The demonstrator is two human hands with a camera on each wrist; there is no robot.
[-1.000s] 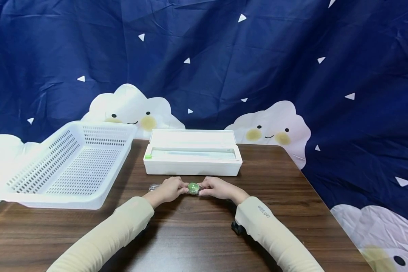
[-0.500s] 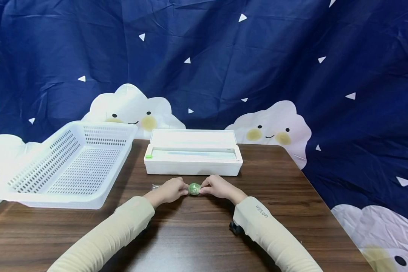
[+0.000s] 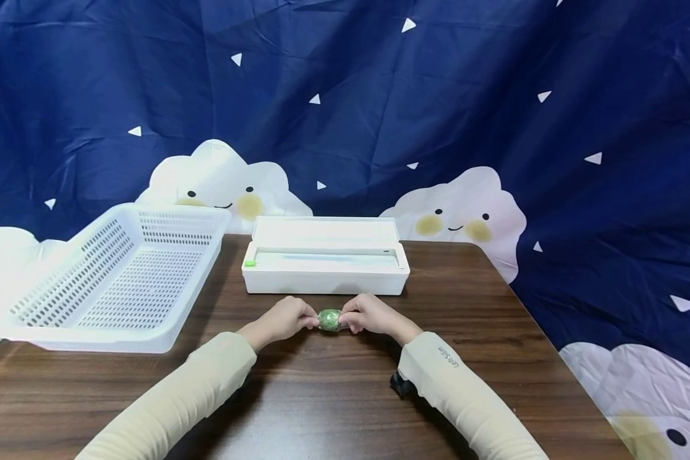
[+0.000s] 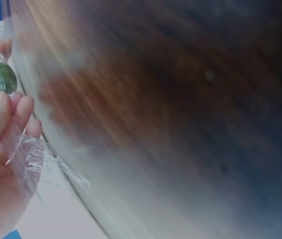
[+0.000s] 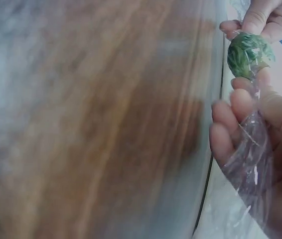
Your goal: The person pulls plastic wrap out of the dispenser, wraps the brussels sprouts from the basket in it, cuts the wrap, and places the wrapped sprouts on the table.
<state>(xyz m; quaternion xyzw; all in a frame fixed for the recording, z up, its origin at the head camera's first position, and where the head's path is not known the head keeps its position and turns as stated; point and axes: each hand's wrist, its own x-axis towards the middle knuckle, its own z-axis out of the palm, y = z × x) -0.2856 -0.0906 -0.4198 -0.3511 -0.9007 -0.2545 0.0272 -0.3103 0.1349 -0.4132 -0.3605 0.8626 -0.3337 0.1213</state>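
A small, round, leafy-looking green vegetable (image 3: 329,320), wrapped in clear plastic film, hangs between my two hands just above the table. My left hand (image 3: 286,317) pinches the gathered film at its left side with thumb and fingers. On the other side, my right hand (image 3: 375,315) pinches the opposite end of the film. Close up in the right wrist view, the green ball (image 5: 247,55) shows folded leaves, and a loose tail of plastic film (image 5: 253,172) trails over the palm. A crinkled film end (image 4: 34,157) also spills from the fingers in the left wrist view.
Behind the hands stands a long white cling film dispenser box (image 3: 324,283), its lid raised and a green slider (image 3: 250,263) at its left. A white perforated basket (image 3: 169,342) sits at the left of the brown wooden table (image 3: 299,409). A blue cloud-print curtain (image 3: 345,128) hangs behind.
The wrapped green ball has turned between my fingers and looks more elongated. My hands have shifted only slightly; the film end beside the left hand no longer shows in the head view.
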